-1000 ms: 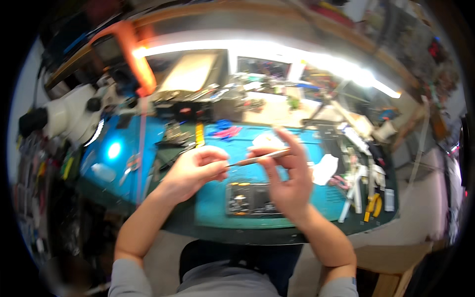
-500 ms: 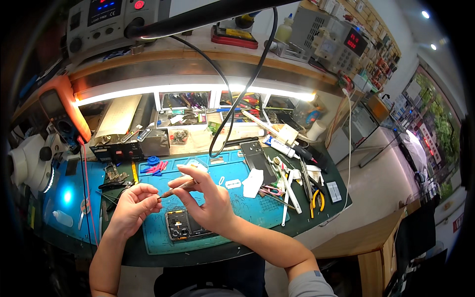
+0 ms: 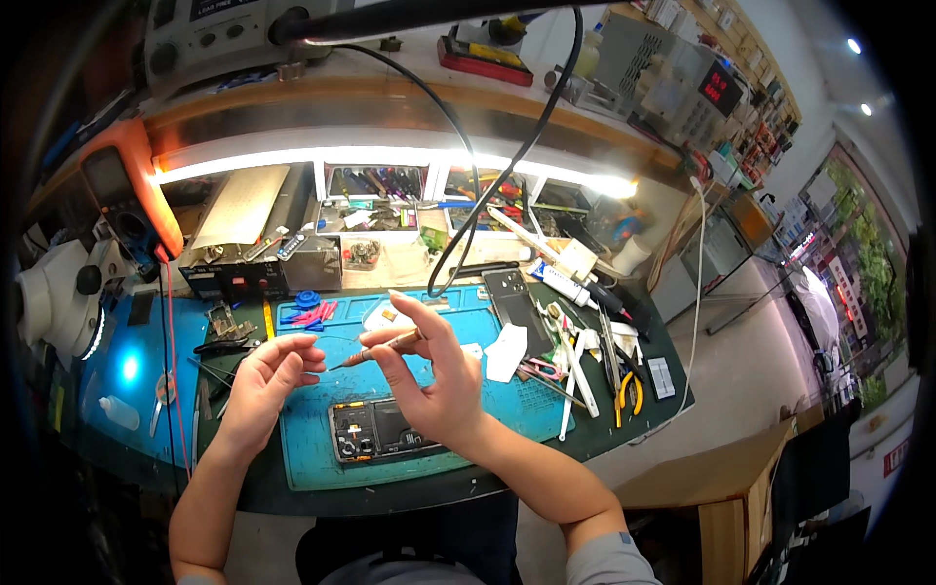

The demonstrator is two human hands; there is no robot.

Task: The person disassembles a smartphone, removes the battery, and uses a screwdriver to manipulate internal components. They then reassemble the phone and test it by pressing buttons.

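Observation:
My right hand (image 3: 439, 385) grips a slim brown pen-like tool (image 3: 395, 342) between thumb and fingers, its narrow tip pointing left. Facing that tip, my left hand (image 3: 263, 385) has its thumb and fingers drawn together; anything between them is too small to make out. Below both hands, an opened smartphone (image 3: 363, 434) lies on the blue work mat (image 3: 331, 478). Its inner parts show, and my right hand and wrist hover over its upper right. A dark phone back cover (image 3: 515, 297) with camera openings rests at the mat's far right, beside a white piece of paper (image 3: 506, 353).
Pliers with yellow handles (image 3: 630, 392), tweezers and other tools crowd the right. Blue and pink clips (image 3: 310, 314) sit at the mat's far left. An orange multimeter (image 3: 132, 200) and a microscope (image 3: 63, 302) stand at left. A black cable (image 3: 522, 156) hangs over the bench.
My hands have moved slightly apart, leaving a small gap between the tool's tip and my left fingers. The view has shifted a little, and more of the opened phone shows.

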